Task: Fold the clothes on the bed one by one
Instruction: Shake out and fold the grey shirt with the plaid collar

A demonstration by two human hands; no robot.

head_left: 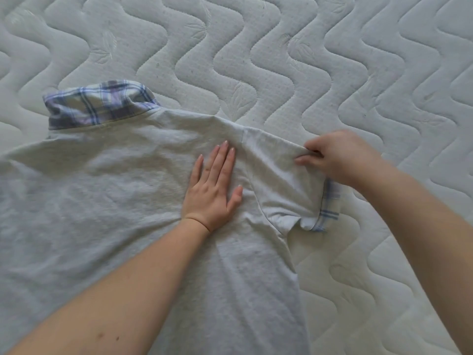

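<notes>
A light grey short-sleeved shirt (107, 190) lies spread flat on the bed, back side up, with a blue and purple plaid collar (99, 106) at its far edge. My left hand (215, 188) presses flat on the shirt near its right shoulder, fingers straight. My right hand (335, 156) pinches the upper edge of the right sleeve (279, 180), which has a plaid cuff (329, 213). The sleeve is slightly lifted where I hold it. The shirt's left side and hem run out of the frame.
The white quilted mattress (281, 60) with a wavy stitched pattern fills the far side and the right of the view. No other garments show in the frame.
</notes>
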